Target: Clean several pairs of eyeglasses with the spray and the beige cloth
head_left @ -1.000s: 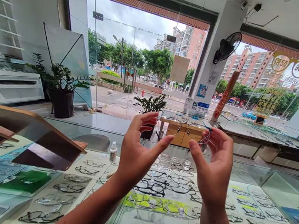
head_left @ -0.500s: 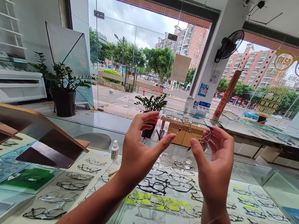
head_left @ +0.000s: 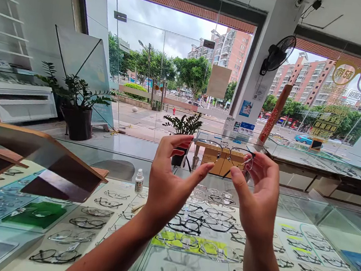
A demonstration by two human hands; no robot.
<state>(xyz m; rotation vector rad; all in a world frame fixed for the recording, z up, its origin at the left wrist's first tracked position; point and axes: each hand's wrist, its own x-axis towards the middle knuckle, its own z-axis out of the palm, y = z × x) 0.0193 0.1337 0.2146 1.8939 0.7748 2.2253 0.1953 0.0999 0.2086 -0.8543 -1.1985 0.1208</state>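
A thin-rimmed pair of eyeglasses is held up in front of me, above the glass counter. On its left lens side, my left hand grips the rim between thumb below and fingers above. My right hand pinches the other lens side the same way, its remaining fingers curled behind the lens. The nose pads and bridge sit in the gap between my two thumbs. Dark temple tips show below the lenses; the rest of the temples is hard to make out.
Rows of eyeglass frames lie in the glass display counter under my hands. A small white bottle stands on the counter left of my left wrist. A wooden-edged stand rises at the left. Farther off are potted plants and another glass counter.
My right hand has shifted slightly left, and the eyeglasses have turned a little, so both lenses and the temple tips show more plainly. Both hands keep their hold.
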